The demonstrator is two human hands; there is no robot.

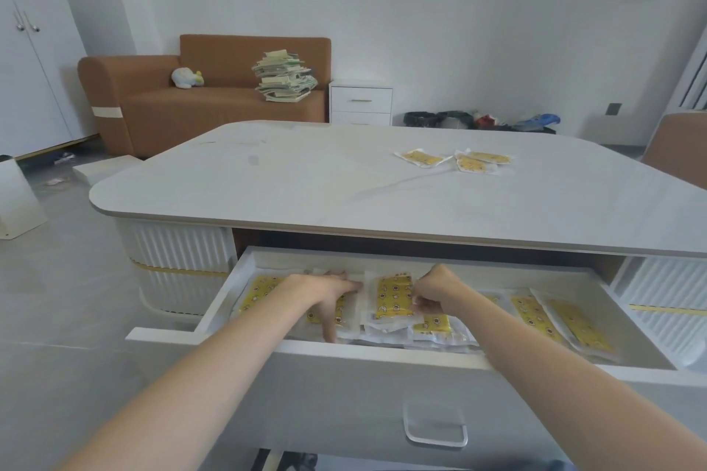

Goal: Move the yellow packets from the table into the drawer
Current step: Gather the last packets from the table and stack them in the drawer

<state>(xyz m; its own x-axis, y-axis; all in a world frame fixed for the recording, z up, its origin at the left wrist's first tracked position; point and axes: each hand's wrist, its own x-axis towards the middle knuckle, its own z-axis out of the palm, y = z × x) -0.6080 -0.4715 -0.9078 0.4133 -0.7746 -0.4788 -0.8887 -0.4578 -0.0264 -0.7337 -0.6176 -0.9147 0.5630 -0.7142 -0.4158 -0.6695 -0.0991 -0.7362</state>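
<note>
Now both hands in open drawer (382, 354): left hand (336, 294) spread, pressing packets flat; right hand (432, 292) pinching centre packet (394, 296), likely squaring stack. Three packets (455, 161) remain on tabletop (306, 180), upper right.

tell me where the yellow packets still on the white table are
In the head view, the remaining yellow printed packets lie on the far right part of the white tabletop, beyond the open white drawer.
</note>
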